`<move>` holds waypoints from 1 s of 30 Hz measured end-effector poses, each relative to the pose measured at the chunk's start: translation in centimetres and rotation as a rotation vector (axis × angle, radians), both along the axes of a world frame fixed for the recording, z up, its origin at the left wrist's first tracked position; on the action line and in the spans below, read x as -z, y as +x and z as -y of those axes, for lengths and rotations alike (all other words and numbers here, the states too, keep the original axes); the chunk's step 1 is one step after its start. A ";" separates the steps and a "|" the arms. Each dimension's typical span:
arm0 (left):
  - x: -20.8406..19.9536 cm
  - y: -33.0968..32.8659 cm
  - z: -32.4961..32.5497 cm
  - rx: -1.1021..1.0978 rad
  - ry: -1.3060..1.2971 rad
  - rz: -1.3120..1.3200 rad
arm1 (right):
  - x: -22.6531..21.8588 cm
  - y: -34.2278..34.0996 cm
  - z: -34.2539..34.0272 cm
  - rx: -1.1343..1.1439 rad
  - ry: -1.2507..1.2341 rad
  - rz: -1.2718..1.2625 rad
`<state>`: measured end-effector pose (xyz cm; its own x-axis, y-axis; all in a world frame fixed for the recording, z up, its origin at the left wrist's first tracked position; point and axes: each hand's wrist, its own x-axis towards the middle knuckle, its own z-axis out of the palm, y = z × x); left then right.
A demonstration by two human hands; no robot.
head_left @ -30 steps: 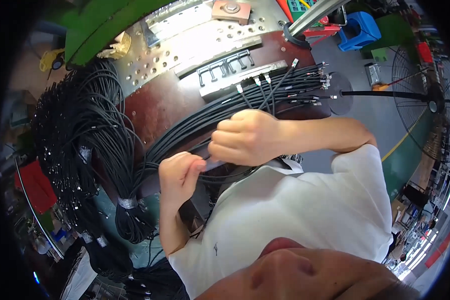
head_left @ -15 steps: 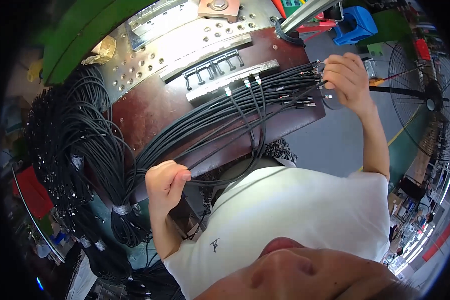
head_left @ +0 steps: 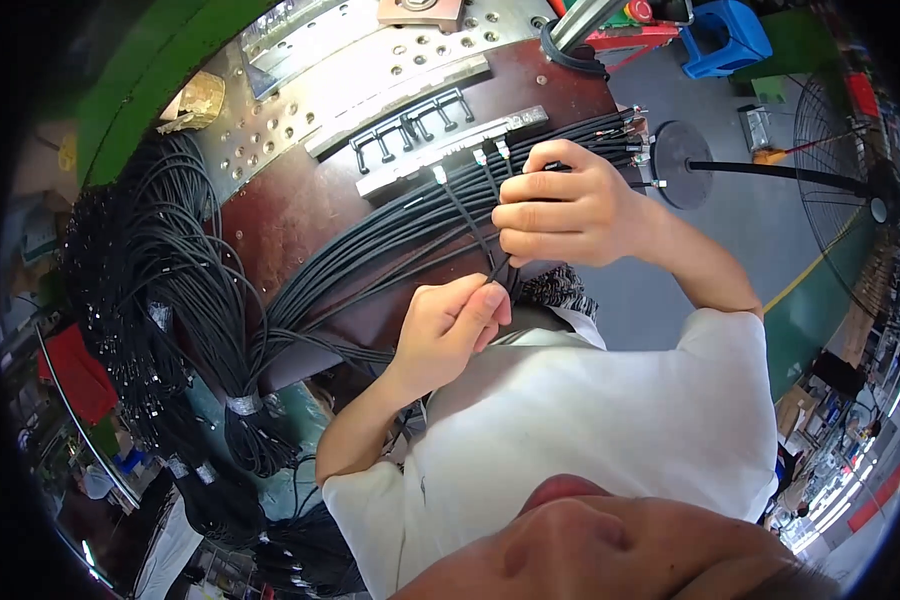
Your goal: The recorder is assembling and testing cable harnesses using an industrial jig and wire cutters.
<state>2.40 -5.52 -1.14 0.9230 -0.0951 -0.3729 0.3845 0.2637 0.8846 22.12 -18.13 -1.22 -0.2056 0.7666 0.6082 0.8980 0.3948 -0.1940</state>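
My left hand point(head_left: 455, 325) is closed, thumb against the forefinger, on black cables point(head_left: 497, 268) just off the table's near edge. Above and right of it, my right hand point(head_left: 580, 208) has its fingers curled over the same cables; its thumb and whatever lies in the palm are hidden. Several long black cables point(head_left: 345, 258) fan across the dark red table to connector ends point(head_left: 630, 125) at the right. White plugs point(head_left: 441, 175) on a few cables sit at the front edge of a metal fixture bar point(head_left: 390, 182), left of my right hand.
Toggle clamps point(head_left: 410, 130) stand behind the bar. At the left hangs a thick bundle of black cables point(head_left: 175, 270), tied with a silvery band point(head_left: 242, 405). A perforated metal plate point(head_left: 300, 110) lies at the back. A blue stool point(head_left: 727, 38) and a fan point(head_left: 875, 205) stand right.
My right hand has moved left from the connector ends to the middle of the cables. My left hand has moved right and up, so both hands are now close together.
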 end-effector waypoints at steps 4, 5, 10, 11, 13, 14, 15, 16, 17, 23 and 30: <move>-0.4 -0.9 0.9 -0.218 0.491 0.169 | 1.2 0.9 1.4 0.151 -0.193 -0.122; -0.2 -1.2 1.0 -0.294 0.565 0.198 | 0.9 1.5 1.6 0.201 -0.160 -0.211; 0.2 -1.1 1.0 -0.315 0.643 0.209 | 0.7 -1.0 2.2 0.271 -0.011 -0.255; 0.2 -1.0 1.0 -0.337 0.659 0.231 | 0.7 -1.6 2.1 0.269 -0.013 -0.253; 0.2 -0.9 1.2 -0.358 0.670 0.252 | 0.5 -2.8 1.6 0.277 0.074 -0.137; 0.1 -0.9 1.3 -0.358 0.679 0.244 | 0.4 -3.3 1.1 0.277 0.071 -0.136; 0.1 -0.9 1.3 -0.362 0.690 0.235 | 0.4 -3.8 0.4 0.286 0.093 -0.062; 0.2 -0.9 1.4 -0.366 0.690 0.234 | 0.5 -4.0 0.0 0.295 0.116 0.012; 0.2 -0.9 1.4 -0.357 0.695 0.244 | 0.3 -4.1 -0.3 0.273 0.055 0.008; 0.0 -1.0 -0.5 -0.234 0.689 0.263 | 1.7 -3.1 -1.8 0.225 0.007 -0.063; 3.3 4.1 -9.7 -0.300 1.418 0.591 | 1.9 -1.8 -4.4 0.327 -0.113 -0.370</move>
